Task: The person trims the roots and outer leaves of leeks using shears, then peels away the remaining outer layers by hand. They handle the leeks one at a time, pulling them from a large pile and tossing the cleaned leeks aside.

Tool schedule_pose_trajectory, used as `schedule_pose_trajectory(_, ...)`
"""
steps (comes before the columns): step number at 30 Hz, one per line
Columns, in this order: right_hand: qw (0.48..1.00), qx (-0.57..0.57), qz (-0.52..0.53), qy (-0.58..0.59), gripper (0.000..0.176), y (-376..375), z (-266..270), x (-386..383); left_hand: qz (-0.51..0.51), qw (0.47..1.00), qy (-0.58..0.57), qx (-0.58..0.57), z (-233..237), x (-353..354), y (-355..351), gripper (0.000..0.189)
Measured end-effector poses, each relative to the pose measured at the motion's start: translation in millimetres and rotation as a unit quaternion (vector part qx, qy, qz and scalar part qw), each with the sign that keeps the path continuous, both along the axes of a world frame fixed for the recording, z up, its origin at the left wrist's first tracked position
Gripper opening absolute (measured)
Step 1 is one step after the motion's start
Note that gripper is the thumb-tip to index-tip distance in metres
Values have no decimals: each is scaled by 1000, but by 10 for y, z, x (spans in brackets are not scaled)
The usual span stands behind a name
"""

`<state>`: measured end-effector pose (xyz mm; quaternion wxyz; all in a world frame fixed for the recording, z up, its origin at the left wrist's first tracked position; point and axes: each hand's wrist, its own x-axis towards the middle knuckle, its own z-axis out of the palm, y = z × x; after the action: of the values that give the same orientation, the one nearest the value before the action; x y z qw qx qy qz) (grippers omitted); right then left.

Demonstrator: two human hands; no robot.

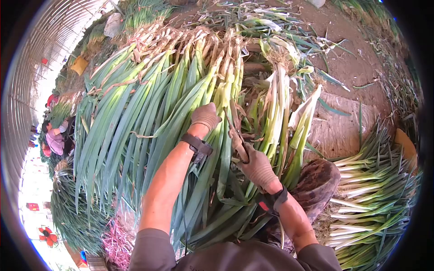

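Green leeks [149, 113] fill the middle and left of the frame in one broad heap, roots toward the top. A smaller stack [370, 194] lies at lower right. At centre, my gloved left hand [205, 116] is clenched on a stalk [221, 90]. My right hand [258, 168] is closed around a brown strip [237, 131], blade or dried leaf, I cannot tell. Best, I judge, to grip firmly and hold the strip close against the stalk.
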<state>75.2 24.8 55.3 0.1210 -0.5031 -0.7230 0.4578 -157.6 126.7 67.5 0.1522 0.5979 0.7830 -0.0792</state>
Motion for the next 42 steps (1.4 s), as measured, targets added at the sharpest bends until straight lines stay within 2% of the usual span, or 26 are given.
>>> schedule_pose_trajectory(3,1000,12,-21,-14,53,184,-13,-82,0,1000,-16,12,-79,-35,6,34)
schedule_pose_trajectory(6,998,34,-39,-36,51,381,-107,-170,21,1000,-12,14,-147,-45,8,41)
schedule_pose_trajectory(11,995,75,-65,-23,40,705,-152,-260,0,999,0,44,-243,-38,-42,24)
schedule_pose_trajectory(14,993,86,-74,-30,36,937,-145,-347,-5,998,-11,55,-277,-32,-58,25)
schedule_pose_trajectory(18,993,89,-66,-49,34,1264,-253,-443,-13,998,-49,35,-54,72,-113,45)
schedule_pose_trajectory(19,992,94,-64,-61,34,1357,-301,-472,-12,998,-64,17,-68,61,-97,57)
schedule_pose_trajectory(22,990,92,-79,-77,35,1596,-351,-558,-2,999,-40,-10,-6,137,-80,61)
schedule_pose_trajectory(28,988,100,-82,-88,34,1930,-386,-617,-3,992,-128,-14,-17,150,-316,63)
schedule_pose_trajectory(29,988,102,-82,-84,34,1944,-385,-612,-27,992,-122,-1,-56,138,-426,64)
schedule_pose_trajectory(32,988,106,-79,-77,33,1919,-406,-588,7,988,-152,-12,39,131,-680,67)
schedule_pose_trajectory(36,994,92,-56,-35,34,1519,-170,-456,0,985,-173,2,155,200,-857,69)
schedule_pose_trajectory(38,994,90,-51,-35,35,1338,-254,-392,-14,986,-167,23,20,254,-962,71)
schedule_pose_trajectory(42,997,37,-59,-40,42,981,-48,-219,6,979,-199,36,-94,347,-1123,74)
